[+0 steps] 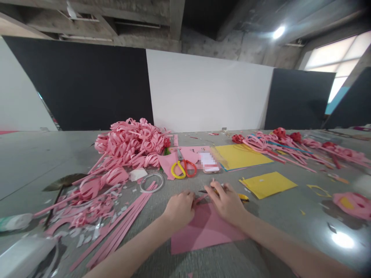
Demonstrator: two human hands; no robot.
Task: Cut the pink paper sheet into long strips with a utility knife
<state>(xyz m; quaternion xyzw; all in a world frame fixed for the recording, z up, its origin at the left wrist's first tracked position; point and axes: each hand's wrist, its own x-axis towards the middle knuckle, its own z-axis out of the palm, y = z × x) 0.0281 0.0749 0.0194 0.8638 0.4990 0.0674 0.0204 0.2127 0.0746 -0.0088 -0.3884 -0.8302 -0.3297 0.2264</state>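
A pink sheet of paper (pixel 203 231) lies on the grey surface in front of me. At its upper left edge is my left hand (pixel 180 207), its fingers curled down at a small folded pink piece between the hands. My right hand (pixel 227 202) rests at the upper right part of the sheet, fingers spread, the index finger and thumb apart. A yellow and black cutter (pixel 243 197) lies partly under my right hand, its dark tip showing on the left. Beyond the hands are scissors (pixel 183 169) with one yellow and one red handle, and a phone (pixel 209 163).
Pink paper flowers (pixel 131 141) are heaped at the back left, with pink strips (pixel 124 224) and scraps nearer. A tape ring (pixel 151 183) sits left of the scissors. Yellow sheets (pixel 268 184) lie to the right, more flowers (pixel 279 134) behind.
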